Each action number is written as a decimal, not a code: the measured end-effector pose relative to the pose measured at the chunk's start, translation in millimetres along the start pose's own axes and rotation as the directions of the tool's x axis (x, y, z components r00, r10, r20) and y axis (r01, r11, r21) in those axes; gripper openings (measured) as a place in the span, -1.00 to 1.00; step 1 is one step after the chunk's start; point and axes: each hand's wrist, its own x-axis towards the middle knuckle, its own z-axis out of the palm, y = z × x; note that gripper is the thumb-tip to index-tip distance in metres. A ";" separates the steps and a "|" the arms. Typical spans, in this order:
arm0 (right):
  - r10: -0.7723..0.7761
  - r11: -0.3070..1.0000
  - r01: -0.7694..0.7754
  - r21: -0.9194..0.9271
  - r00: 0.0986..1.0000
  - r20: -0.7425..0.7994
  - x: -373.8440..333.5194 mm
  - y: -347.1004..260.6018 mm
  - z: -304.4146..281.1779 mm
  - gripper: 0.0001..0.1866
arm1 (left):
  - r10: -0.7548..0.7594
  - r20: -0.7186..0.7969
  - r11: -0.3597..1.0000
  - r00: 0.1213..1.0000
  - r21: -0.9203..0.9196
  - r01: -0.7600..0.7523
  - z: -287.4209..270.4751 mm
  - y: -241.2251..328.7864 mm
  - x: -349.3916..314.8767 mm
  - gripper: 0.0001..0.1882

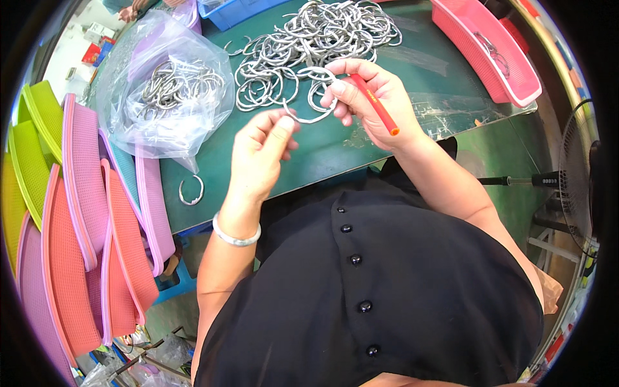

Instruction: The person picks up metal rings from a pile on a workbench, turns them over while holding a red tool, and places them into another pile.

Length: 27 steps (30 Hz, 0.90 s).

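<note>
Room: green floor [519, 138] to the right; black-caged fan [576, 171] at the far right edge. Green worktop [316, 147], hard-looking, scuffed pale in patches. Nested purple, coral and lime mesh-textured baskets [84, 184] at left; pink plastic basket [467, 55] at right rear. Clear, crumpled plastic bag [122, 122] of rings on the left side; beside it, a tangled heap of silver-grey metal rings [322, 32].

Right grip [394, 106]: thumb and fingers closed on one ring; red-orange stick [379, 111] also tucked in the hand. Left grip [261, 138]: thumb and fingers nearly together at the ring's other side; contact cannot be told.

Held silver-grey open metal ring [313, 121]: between the hands, just above the worktop. Probably light, stiff but slightly springy, smooth enough to slip, hardly fragile. Best pinched along the curve, clear of the ends.
</note>
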 end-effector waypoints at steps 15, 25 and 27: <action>0.076 0.989 -0.077 0.128 0.997 0.013 -8.3 5.9 -1.5 -0.85 | 0.019 -0.022 0.961 1.000 -0.275 -0.024 8.0 -5.5 0.7 -0.85; 0.097 0.993 -0.100 0.064 0.994 0.043 -10.4 9.1 -6.0 -0.81 | -0.039 -0.001 0.939 0.999 -0.341 0.037 2.6 -4.0 0.4 -0.83; 0.105 0.993 -0.107 0.053 0.994 0.042 -10.8 8.3 -5.5 -0.81 | -0.031 0.006 0.939 0.999 -0.342 0.031 1.1 -4.3 0.9 -0.83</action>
